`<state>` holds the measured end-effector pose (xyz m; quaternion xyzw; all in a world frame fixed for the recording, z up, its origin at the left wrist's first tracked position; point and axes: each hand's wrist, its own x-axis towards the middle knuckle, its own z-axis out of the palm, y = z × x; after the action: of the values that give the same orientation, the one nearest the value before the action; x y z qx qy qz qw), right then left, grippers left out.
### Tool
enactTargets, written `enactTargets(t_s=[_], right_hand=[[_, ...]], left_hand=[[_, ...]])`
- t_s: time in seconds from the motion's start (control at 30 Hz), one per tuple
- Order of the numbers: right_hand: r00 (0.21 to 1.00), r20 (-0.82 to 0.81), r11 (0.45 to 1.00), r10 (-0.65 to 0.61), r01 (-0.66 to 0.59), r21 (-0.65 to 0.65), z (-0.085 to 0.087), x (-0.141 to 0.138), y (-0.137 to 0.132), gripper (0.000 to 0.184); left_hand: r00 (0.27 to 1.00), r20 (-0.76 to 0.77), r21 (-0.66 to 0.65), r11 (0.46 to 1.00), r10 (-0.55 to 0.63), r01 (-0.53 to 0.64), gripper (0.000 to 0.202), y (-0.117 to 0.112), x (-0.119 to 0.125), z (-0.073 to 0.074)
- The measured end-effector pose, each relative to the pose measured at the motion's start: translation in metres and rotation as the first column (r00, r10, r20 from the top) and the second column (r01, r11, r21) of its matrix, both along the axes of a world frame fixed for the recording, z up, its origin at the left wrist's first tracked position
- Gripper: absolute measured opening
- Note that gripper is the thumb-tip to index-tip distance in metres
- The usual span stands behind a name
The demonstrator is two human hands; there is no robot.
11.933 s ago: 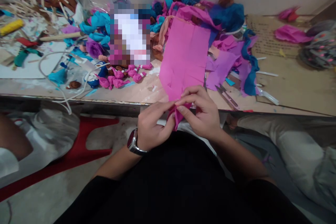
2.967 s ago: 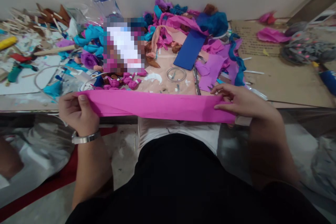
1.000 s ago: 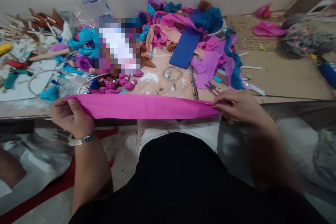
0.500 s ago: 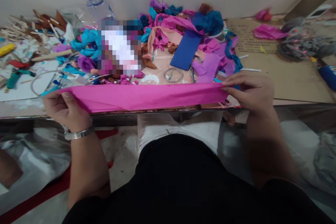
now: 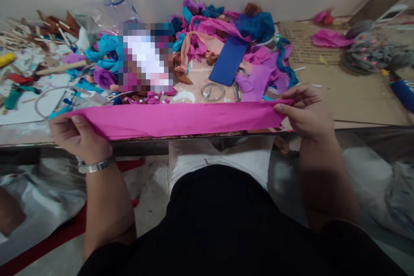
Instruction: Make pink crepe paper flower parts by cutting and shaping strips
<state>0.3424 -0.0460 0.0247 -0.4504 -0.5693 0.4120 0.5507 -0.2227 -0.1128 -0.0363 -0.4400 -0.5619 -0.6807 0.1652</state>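
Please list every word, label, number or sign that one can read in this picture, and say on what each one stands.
Nothing can be read with certainty.
Cardboard sheet: rows of dark print, too blurred to read.
Blue container at the right edge: white marks, too small to read.
Pink paper strip between left hand and right hand: no print.

The worn pale brown table point(image 5: 198, 76) carries a flat brown cardboard sheet point(image 5: 355, 99), a dark blue rectangular paper sheet point(image 5: 229, 60), a clear plastic ring point(image 5: 212, 91), a clear plastic water bottle point(image 5: 113, 0) and crumpled coloured crepe paper scraps point(image 5: 223, 26).
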Motion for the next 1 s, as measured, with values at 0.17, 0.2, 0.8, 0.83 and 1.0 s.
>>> enactTargets(t_s=[0.17,0.2,0.8,0.83,1.0], right_hand=[[0.996,-0.083,1.000,-0.015,0.013,-0.019,0.000,-0.003,0.001,0.042],[0.996,-0.089,1.000,-0.010,0.008,-0.019,0.000,-0.003,0.001,0.042],[0.998,0.069,0.998,0.000,0.003,-0.056,-0.010,0.003,0.029,0.025],[0.996,0.092,0.998,-0.002,0.008,-0.066,-0.013,0.003,0.035,0.025],[0.951,0.309,0.999,0.011,0.004,-0.047,-0.024,-0.001,0.059,0.028]], left_hand=[[1.000,0.000,0.000,1.000,0.000,0.000,0.039,-0.001,0.001,0.000],[1.000,0.001,-0.011,1.000,0.019,-0.019,0.038,-0.001,0.001,0.001],[0.998,0.053,-0.394,0.918,-0.030,0.048,0.027,-0.009,-0.001,0.017],[0.999,0.049,-0.474,0.879,-0.019,0.040,0.026,-0.010,-0.002,0.019],[0.965,-0.260,-0.696,0.686,0.036,-0.213,0.031,-0.012,0.003,0.028]])
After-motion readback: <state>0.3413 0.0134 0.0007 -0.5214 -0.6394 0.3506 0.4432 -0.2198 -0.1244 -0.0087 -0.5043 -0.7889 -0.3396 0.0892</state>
